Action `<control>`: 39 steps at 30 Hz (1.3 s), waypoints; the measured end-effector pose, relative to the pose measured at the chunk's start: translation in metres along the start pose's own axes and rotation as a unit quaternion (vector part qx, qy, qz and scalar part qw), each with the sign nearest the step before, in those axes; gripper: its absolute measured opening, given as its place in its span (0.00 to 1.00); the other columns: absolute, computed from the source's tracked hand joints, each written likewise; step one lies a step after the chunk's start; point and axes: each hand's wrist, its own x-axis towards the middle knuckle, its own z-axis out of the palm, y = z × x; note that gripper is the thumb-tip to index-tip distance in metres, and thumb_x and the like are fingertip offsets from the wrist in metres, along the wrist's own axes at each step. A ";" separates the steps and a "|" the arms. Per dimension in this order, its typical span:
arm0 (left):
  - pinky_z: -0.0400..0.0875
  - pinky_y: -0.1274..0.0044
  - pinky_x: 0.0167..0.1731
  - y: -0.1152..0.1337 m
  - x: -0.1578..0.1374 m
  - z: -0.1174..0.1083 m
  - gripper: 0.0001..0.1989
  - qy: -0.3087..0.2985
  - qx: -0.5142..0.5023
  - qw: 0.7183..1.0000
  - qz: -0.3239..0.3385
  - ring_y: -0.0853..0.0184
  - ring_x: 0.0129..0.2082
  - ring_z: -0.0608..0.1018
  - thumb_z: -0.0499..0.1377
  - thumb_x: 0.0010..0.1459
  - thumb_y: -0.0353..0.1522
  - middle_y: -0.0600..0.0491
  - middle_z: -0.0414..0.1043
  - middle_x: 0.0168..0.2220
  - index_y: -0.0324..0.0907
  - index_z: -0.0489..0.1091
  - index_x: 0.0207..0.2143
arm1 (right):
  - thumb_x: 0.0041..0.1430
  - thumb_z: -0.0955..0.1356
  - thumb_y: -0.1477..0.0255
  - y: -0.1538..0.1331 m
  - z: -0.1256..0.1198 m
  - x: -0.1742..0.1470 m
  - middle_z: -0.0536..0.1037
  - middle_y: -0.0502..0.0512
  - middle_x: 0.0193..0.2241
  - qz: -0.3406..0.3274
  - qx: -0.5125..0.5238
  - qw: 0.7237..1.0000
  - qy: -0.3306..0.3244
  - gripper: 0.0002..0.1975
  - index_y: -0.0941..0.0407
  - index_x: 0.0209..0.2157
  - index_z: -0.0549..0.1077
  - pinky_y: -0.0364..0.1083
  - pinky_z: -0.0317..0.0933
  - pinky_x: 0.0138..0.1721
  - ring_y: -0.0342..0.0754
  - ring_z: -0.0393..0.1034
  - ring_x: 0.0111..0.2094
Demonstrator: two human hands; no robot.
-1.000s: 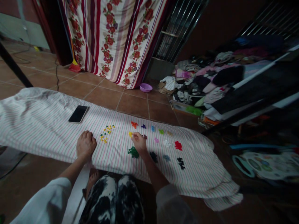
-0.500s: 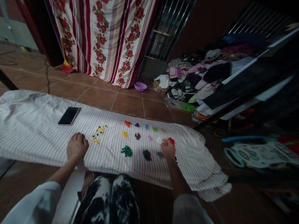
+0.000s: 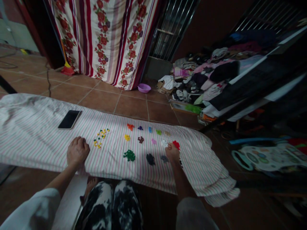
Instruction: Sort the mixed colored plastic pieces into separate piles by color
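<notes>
My left hand (image 3: 78, 150) rests palm down on the striped cloth (image 3: 103, 163), fingers stretched over it and nothing under them that I can see. To its right lies a loose scatter of small yellow and green pieces (image 3: 98, 144). My right hand (image 3: 172, 152) is closed in a pinch between the white pieces (image 3: 164, 143) and the red pieces (image 3: 176, 144); whatever its fingertips hold is hidden. Just below and left of it are grey pieces (image 3: 164, 158). Other small heaps sorted by colour include dark green (image 3: 129, 155), black (image 3: 150, 159), brown (image 3: 140, 139) and pink (image 3: 153, 141).
A phone (image 3: 69, 119) lies on the cloth at left. Along the back are orange (image 3: 130, 126), blue (image 3: 150, 129) and lime green pieces (image 3: 158, 132). Beyond the cloth's far edge, a purple basin (image 3: 144, 88) and a heap of clothes (image 3: 203, 70) sit on the tiled floor.
My right hand stays almost in place beside the white and red heaps. The left hand also keeps its spot; the view has only shifted slightly.
</notes>
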 end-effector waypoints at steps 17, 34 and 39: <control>0.67 0.63 0.50 -0.004 -0.001 0.004 0.14 0.007 -0.005 1.000 0.005 0.53 0.47 0.73 0.48 0.58 0.32 0.38 0.72 0.45 0.36 0.69 0.40 | 0.49 0.59 0.76 -0.002 0.002 0.002 0.77 0.62 0.36 0.002 -0.040 0.999 -0.005 0.21 0.61 0.42 0.77 0.50 0.60 0.48 0.53 0.68 0.41; 0.65 0.61 0.52 -0.004 -0.002 0.010 0.14 0.001 -0.028 0.999 -0.030 0.53 0.52 0.70 0.48 0.57 0.31 0.37 0.71 0.48 0.37 0.69 0.42 | 0.46 0.58 0.65 -0.004 -0.003 0.000 0.77 0.65 0.34 -0.079 0.000 0.996 0.046 0.24 0.61 0.37 0.77 0.55 0.63 0.46 0.56 0.69 0.39; 0.65 0.61 0.53 -0.002 -0.003 0.010 0.14 -0.004 -0.029 0.999 -0.040 0.52 0.53 0.70 0.48 0.57 0.30 0.36 0.71 0.49 0.36 0.69 0.41 | 0.51 0.60 0.61 -0.057 0.008 -0.016 0.77 0.62 0.33 -0.139 0.082 0.987 0.021 0.22 0.60 0.37 0.78 0.51 0.65 0.42 0.51 0.70 0.33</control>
